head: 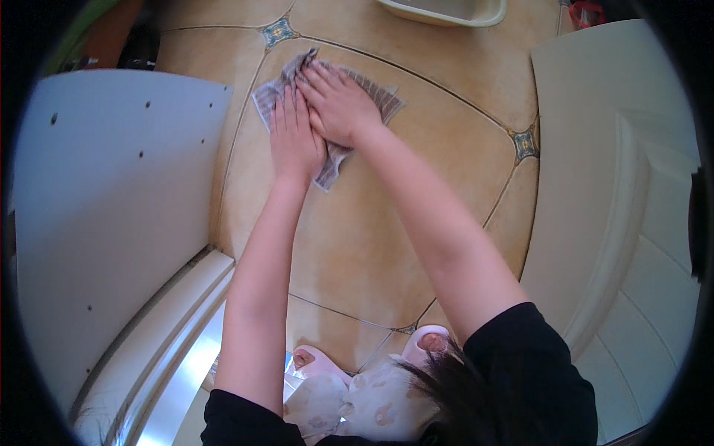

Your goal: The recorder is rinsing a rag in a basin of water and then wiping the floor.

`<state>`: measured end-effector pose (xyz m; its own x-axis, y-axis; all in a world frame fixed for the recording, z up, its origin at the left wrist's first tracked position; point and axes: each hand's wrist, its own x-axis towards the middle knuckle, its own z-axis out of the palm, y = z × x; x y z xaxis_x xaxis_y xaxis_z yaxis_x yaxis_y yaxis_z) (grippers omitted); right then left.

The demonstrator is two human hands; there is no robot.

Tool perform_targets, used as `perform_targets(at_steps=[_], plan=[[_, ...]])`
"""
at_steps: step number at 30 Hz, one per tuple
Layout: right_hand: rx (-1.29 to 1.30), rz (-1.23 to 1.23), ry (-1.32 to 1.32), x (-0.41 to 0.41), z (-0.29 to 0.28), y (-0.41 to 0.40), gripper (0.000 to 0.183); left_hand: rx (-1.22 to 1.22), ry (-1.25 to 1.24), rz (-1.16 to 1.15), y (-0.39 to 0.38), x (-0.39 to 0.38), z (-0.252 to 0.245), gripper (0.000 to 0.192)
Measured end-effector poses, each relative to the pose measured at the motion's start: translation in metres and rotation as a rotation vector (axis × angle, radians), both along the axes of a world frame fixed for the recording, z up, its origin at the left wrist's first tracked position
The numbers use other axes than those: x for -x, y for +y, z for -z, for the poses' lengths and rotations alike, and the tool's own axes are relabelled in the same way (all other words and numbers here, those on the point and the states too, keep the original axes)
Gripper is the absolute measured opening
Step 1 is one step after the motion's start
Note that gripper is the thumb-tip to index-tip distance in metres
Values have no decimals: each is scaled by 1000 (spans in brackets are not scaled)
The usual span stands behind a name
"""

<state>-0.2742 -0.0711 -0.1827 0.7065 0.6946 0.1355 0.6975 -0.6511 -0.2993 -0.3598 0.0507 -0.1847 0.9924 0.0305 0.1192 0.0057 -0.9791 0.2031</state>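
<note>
A brown-and-white striped cloth [385, 101] lies spread and partly crumpled on the tan tiled floor [357, 240]. My left hand [297, 134] presses flat on its left part, fingers pointing away from me. Beside it, touching near the thumbs, my right hand [341, 106] bears down on the cloth's middle and upper part. The cloth is bunched at its far corner, by the right fingertips. One loose corner sticks out towards me below the hands. Both palms hide much of the fabric.
A pale plastic basin [446, 15] stands on the floor ahead. To the left rises a white panel [117, 184] with small holes, beside a white door frame [167, 334]. A white panelled door [580, 145] borders the right. Pink slippers [321, 361] are on my feet.
</note>
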Motion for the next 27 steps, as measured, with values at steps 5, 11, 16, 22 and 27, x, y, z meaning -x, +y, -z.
perform_targets(at_steps=[5, 11, 16, 22, 27], plan=[[40, -117, 68, 81, -11, 5, 59, 3, 60, -63, -2, 89, -11, 65], [39, -136, 125, 203, -28, -23, 59, 54, 187, -58, -28, 208, -32, 67], [67, -150, 130, 300, -34, -86, 58, 76, 251, 73, -73, 307, -30, 69], [67, -185, 128, 315, -43, -157, 62, 85, 319, 213, -123, 327, -36, 69], [109, -38, 221, 320, -37, -225, 65, 113, 324, 440, -171, 296, -35, 72]])
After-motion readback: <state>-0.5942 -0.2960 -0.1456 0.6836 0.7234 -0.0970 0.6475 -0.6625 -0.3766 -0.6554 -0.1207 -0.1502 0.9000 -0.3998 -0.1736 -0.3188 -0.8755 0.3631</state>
